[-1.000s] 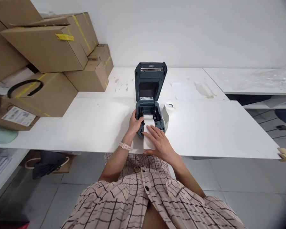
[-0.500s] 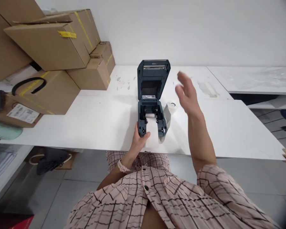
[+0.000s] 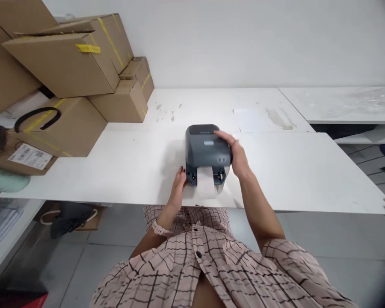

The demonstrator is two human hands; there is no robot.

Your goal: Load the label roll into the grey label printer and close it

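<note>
Desktop label printer (image 3: 190,176), one, between the hands on the white table (image 3: 141,162); lid (image 3: 208,149) ajar, paper strip (image 3: 205,184) emerging in front. Right hand (image 3: 238,156): open, laid over the lid's right side. Left hand (image 3: 177,188): open, against the base's left front. Step (apparently): closing. Next move likely calls for even downward pressure, strip kept straight.

Smooth plastic encases a printer (image 3: 197,150) with a matt paper strip (image 3: 205,183); the worktop (image 3: 291,171) looks smooth, boxes (image 3: 57,68) matt cardboard, the shirt (image 3: 160,265) cloth.
</note>
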